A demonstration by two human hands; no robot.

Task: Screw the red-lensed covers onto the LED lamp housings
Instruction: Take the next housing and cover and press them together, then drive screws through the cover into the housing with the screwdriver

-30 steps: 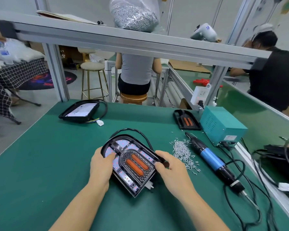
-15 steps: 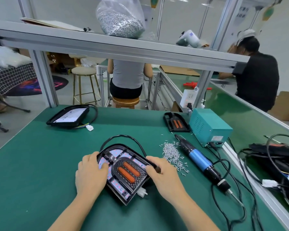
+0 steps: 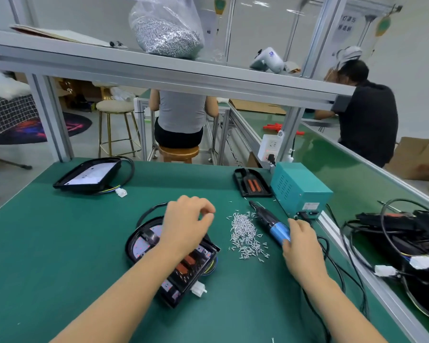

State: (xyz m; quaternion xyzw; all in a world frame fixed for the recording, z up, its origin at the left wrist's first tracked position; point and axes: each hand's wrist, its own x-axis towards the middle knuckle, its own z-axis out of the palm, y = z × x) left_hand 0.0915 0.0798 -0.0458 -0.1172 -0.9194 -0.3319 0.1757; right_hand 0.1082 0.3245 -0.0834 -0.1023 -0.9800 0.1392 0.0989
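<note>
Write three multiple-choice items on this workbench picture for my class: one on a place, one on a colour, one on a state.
1. Where is the loose screw pile?
A. between lamp housing and screwdriver
B. left of the housing
C. on the teal box

2. What colour is the screwdriver's grip band?
A. red
B. blue
C. yellow

3. What is the right hand doing?
A. pressing the housing
B. resting flat
C. closing on the screwdriver

Answers: A, screws lie between them; B, the band shows blue; C, fingers curl round it.

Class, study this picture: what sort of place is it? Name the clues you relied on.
Most likely an electronics assembly workshop. A green-topped workbench holds a lamp housing, a loose pile of screws and an electric screwdriver, and other people sit working at neighbouring benches.
</note>
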